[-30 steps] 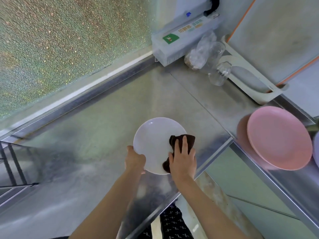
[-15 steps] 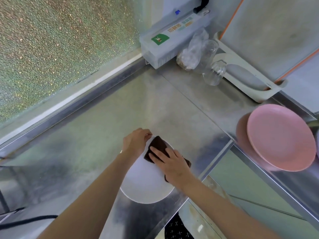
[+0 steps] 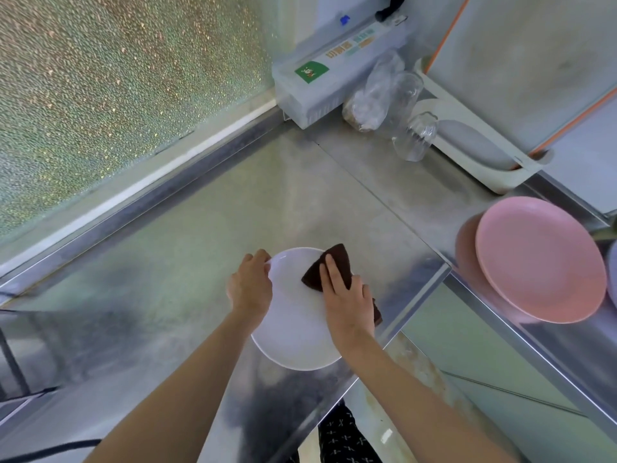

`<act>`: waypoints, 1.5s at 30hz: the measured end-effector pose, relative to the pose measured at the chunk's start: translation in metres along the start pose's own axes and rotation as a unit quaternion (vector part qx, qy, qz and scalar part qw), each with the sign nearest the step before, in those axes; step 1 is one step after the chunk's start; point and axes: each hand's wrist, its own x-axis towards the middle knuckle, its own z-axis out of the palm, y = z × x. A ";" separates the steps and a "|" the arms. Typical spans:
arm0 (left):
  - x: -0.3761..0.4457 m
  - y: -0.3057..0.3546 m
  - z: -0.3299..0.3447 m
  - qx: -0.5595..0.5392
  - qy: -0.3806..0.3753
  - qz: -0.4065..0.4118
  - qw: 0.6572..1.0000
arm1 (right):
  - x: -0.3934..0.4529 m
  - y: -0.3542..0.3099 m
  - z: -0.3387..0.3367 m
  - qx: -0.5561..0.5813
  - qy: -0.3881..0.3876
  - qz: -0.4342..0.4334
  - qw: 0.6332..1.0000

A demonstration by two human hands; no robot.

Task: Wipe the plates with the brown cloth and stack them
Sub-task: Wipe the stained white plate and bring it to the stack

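A white plate [image 3: 293,332] lies near the front edge of the steel counter [image 3: 207,235]. My left hand [image 3: 250,285] grips the plate's far left rim with curled fingers. My right hand [image 3: 347,299] lies flat with straight fingers on the brown cloth [image 3: 329,267], pressing it onto the plate's upper right part. A corner of the cloth sticks out under my right wrist. A pink plate [image 3: 537,259] rests on the counter to the right, with the edge of another plate [image 3: 612,279] at the frame's right border.
At the back stand a white box with a green label [image 3: 320,81], a clear plastic bag [image 3: 374,95], a clear bottle [image 3: 415,135] and a white holder with boards [image 3: 480,152]. A frosted window [image 3: 117,88] fills the left. The counter's front edge [image 3: 400,325] drops off beside the plate.
The cloth and my right hand have slid across the plate, from its right side to the top left, then back toward the upper right. My left hand shifted from the near rim to the far rim.
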 end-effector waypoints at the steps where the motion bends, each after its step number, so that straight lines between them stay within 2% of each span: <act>1: -0.003 0.001 0.000 -0.012 0.005 -0.017 1.000 | -0.002 0.000 0.001 0.008 0.001 0.018 1.000; 6: -0.018 0.006 0.000 -0.057 0.017 -0.100 0.993 | -0.019 -0.004 0.003 0.049 -0.012 0.114 0.992; 9: -0.026 0.006 0.000 -0.089 0.015 -0.128 0.988 | -0.034 -0.014 0.014 0.092 0.075 0.180 0.977; 12: -0.032 0.003 0.000 -0.126 0.017 -0.159 0.979 | -0.047 -0.022 0.014 0.129 0.086 0.197 0.968; 13: -0.034 0.002 0.000 -0.138 0.017 -0.169 0.976 | -0.055 -0.023 0.011 0.138 0.087 0.202 0.966; 17: -0.045 -0.005 0.003 -0.182 0.013 -0.186 0.965 | -0.073 -0.033 0.012 0.181 0.009 0.200 0.963; 22: -0.061 -0.002 0.007 -0.251 0.026 -0.192 0.948 | -0.086 -0.039 0.009 0.321 0.055 0.229 0.917; 24: -0.066 0.007 0.004 -0.281 0.045 -0.185 0.941 | -0.090 -0.040 0.003 0.386 0.103 0.241 0.884; 25: -0.068 0.014 0.003 -0.295 0.053 -0.179 0.937 | -0.091 -0.040 -0.002 0.425 0.134 0.255 0.858; 27: -0.073 0.028 0.000 -0.327 0.060 -0.162 0.929 | -0.089 -0.038 -0.016 0.516 0.204 0.313 0.771; 30: -0.080 0.055 -0.002 -0.373 0.051 -0.136 0.916 | -0.078 -0.021 -0.035 0.638 0.277 0.417 0.585; 33: -0.091 0.086 -0.003 -0.403 0.034 -0.091 0.910 | -0.069 0.006 -0.046 0.749 0.298 0.442 0.393; 34: -0.097 0.096 -0.005 -0.415 0.024 -0.079 0.906 | -0.068 0.019 -0.047 0.773 0.298 0.439 0.346; 35: -0.103 0.106 -0.006 -0.423 0.015 -0.070 0.903 | -0.069 0.031 -0.046 0.785 0.297 0.437 0.322; 36: -0.107 0.114 -0.006 -0.428 0.007 -0.062 0.902 | -0.071 0.043 -0.046 0.791 0.296 0.431 0.317; 37: -0.111 0.121 -0.005 -0.431 -0.005 -0.058 0.900 | -0.074 0.056 -0.045 0.792 0.295 0.422 0.328; 42: -0.119 0.148 0.017 -0.456 -0.136 -0.034 0.879 | -0.098 0.122 -0.052 0.737 0.341 0.386 0.437; 45: -0.116 0.173 0.019 -0.439 -0.157 0.033 0.884 | -0.120 0.170 -0.055 0.695 0.347 0.364 0.513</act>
